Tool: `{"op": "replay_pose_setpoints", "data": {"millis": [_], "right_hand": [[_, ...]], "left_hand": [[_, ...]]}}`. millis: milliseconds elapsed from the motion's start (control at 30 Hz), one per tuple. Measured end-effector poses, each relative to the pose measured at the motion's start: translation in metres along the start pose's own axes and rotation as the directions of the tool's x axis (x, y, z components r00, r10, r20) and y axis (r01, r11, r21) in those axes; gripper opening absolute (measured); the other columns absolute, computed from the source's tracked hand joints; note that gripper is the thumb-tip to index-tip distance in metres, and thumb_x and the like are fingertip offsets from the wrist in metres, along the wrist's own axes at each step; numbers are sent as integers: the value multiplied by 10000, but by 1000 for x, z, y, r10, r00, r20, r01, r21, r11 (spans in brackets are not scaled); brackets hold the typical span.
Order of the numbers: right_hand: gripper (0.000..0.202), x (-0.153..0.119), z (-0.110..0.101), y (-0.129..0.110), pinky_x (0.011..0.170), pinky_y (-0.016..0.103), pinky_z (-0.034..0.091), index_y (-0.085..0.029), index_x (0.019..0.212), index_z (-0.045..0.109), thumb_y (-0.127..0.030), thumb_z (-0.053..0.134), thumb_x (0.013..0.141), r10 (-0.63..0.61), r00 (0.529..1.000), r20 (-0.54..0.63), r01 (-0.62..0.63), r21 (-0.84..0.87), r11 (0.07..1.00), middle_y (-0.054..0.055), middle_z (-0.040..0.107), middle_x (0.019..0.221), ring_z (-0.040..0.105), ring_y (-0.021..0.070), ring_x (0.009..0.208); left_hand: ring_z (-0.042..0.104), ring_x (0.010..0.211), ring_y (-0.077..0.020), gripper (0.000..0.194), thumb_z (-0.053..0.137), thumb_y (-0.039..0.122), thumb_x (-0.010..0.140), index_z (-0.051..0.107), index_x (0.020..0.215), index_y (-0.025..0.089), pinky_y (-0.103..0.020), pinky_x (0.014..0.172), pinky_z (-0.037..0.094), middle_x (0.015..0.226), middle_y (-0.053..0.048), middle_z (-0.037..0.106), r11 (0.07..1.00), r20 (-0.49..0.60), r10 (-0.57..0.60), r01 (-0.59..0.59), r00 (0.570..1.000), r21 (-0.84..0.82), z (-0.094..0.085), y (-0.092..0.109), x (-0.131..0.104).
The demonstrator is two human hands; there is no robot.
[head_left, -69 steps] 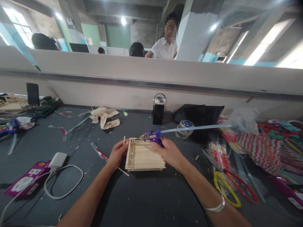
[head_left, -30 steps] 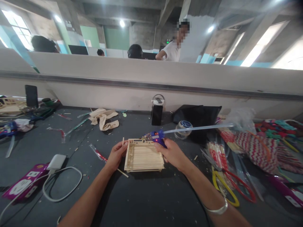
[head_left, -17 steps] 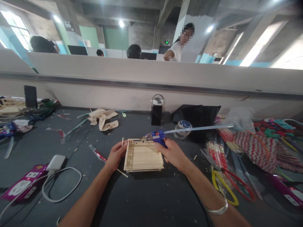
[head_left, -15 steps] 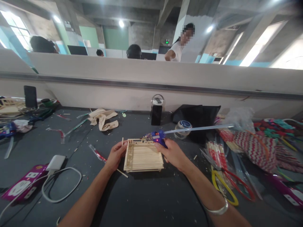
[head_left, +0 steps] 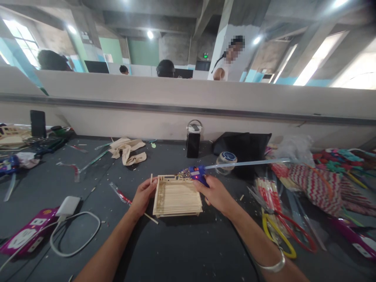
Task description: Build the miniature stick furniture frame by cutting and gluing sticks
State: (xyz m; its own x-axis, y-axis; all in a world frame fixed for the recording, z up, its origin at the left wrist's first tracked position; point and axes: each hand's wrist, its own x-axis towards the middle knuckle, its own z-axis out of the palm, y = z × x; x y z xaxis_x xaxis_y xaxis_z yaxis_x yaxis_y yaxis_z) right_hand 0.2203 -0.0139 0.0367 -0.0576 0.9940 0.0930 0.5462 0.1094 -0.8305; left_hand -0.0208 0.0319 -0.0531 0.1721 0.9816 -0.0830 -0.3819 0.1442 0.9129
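Note:
A small frame of pale wooden sticks stands at the middle of the dark table. My left hand pinches its left edge, and a thin stick rises by the fingertips. Closed round the handle of a blue glue gun is my right hand, at the frame's upper right corner. The gun's nozzle points left over the frame's back rail, and a long clear glue stick sticks out of its rear. Another loose stick lies under my left wrist.
Behind the gun are a glass jar and an upright phone. Scissors and packed sticks lie right. Crumpled cloth, a purple power strip and a white cable are left. People are beyond the partition.
The glue gun's nozzle has shifted slightly right along the back rail. The whole view has moved a little, and the standing person beyond the partition appears slightly farther right.

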Motion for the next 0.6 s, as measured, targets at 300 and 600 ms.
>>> {"op": "replay_pose_setpoints", "data": {"millis": [300,600], "right_hand": [[238,-1,-2,2,522,247,444,-196,880,649,-391,514,857,34,999,-12,-34,20,999,10,623,651,579,160,556],[241,-3,-5,0,486,233,410,-176,841,599,-391,494,869,85,996,0,-85,-7,996,1,603,653,514,125,492]], "left_hand": [[715,785,-241,429,763,407,722,720,1078,172,-314,705,535,925,-96,768,1000,1,7,-7,1000,-5,-2,-2,1],[714,785,-233,400,754,390,739,719,1069,167,-303,697,536,929,-91,766,1000,7,-2,2,1000,-20,-1,-1,0]]}}
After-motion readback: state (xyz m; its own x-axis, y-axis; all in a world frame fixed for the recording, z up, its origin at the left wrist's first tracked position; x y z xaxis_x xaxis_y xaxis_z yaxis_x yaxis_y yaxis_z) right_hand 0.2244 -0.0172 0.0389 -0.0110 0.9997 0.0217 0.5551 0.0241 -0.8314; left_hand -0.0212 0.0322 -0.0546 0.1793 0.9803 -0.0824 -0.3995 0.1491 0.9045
